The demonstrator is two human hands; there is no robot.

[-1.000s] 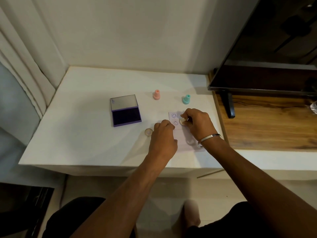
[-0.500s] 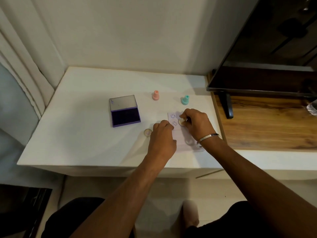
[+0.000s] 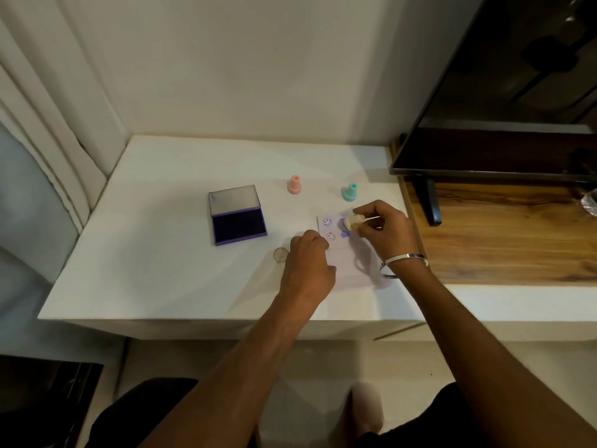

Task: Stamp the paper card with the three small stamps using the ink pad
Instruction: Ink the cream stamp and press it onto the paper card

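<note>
Lifted and tipped since half a second ago, the cream stamp (image 3: pixel 350 222) now hangs just above the paper card (image 3: pixel 336 236) with its purple inked face turned left, where before it stood pressed down on the card. Nearest on the white counter (image 3: pixel 155 270), the left hand (image 3: pixel 308 270) rests on the card's left part, fingers curled under and knuckles up, pinning the paper and gripping nothing else that shows. Just left of that hand lies a small round cap (image 3: pixel 281 254), apart from the card. The right hand (image 3: pixel 382 234), a silver bangle (image 3: pixel 403 260) on its wrist, sits over the card's right side and pinches the cream stamp between thumb and fingertips. Two purple smiley prints (image 3: pixel 327 222) show on the card's far left corner, one behind the other, and a solid purple print (image 3: pixel 344 235) lies under the raised stamp. Further left, well apart from both hands, the ink pad (image 3: pixel 237 215) lies open, dark pad toward the person and lid hinged back. Beyond the card stand the pink stamp (image 3: pixel 294 184) and, to its right, the teal stamp (image 3: pixel 349 192), both upright. A dark screen (image 3: pixel 504 92) stands far right on a wooden top (image 3: pixel 504 234).
</note>
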